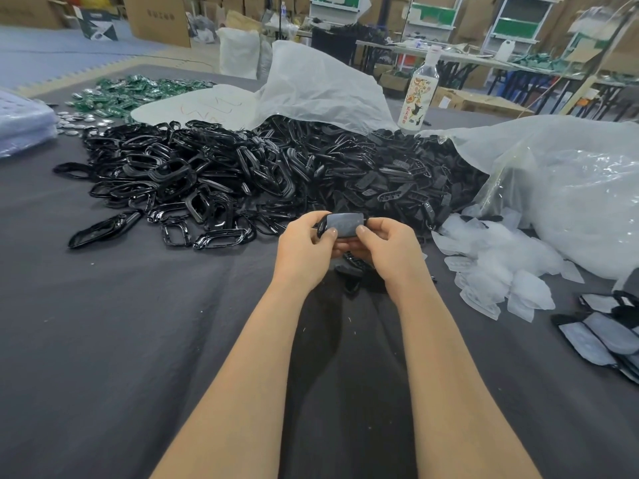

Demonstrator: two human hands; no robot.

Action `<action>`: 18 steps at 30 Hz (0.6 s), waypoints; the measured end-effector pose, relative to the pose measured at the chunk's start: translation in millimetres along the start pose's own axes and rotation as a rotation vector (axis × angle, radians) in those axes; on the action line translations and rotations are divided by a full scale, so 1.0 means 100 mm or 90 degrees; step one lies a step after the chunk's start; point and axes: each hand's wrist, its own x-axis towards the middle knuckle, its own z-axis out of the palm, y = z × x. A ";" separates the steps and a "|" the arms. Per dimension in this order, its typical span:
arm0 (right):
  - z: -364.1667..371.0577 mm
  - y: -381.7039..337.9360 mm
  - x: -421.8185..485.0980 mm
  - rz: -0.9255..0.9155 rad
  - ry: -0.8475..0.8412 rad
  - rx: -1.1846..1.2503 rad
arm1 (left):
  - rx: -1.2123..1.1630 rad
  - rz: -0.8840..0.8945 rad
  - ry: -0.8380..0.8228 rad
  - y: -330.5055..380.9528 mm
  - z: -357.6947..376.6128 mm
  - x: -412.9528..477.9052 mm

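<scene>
Both of my hands hold one small black plastic part with a grey face (pixel 343 224) above the grey cloth-covered table (pixel 138 340). My left hand (pixel 304 250) grips its left end, with the thumb pressed on the grey face. My right hand (pixel 383 248) grips its right end, thumb on the face too. Under my hands a few loose black parts (pixel 352 267) lie on the cloth. Just beyond them spreads a large heap of glossy black frames (pixel 193 181), with matte black flat pieces (pixel 390 178) on its right side.
Translucent white pieces (pixel 498 267) lie at the right beside a clear plastic bag (pixel 567 188). Finished grey-faced parts (pixel 608 337) are stacked at the right edge. A bottle (pixel 418 91) and white sheeting (pixel 318 88) stand behind the heap. Green circuit boards (pixel 135 91) lie far left.
</scene>
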 end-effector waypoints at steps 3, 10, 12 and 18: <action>0.01 -0.01 0.00 -0.028 0.025 -0.061 | -0.023 -0.009 -0.010 -0.01 -0.01 0.00; 0.02 0.00 -0.01 -0.050 0.056 -0.087 | -0.017 -0.003 -0.030 0.01 0.00 -0.02; 0.01 -0.01 -0.02 -0.060 0.058 -0.085 | -0.023 -0.008 -0.026 0.00 -0.01 -0.01; 0.04 -0.02 -0.05 -0.106 0.047 -0.123 | -0.035 -0.029 -0.054 -0.01 0.00 -0.01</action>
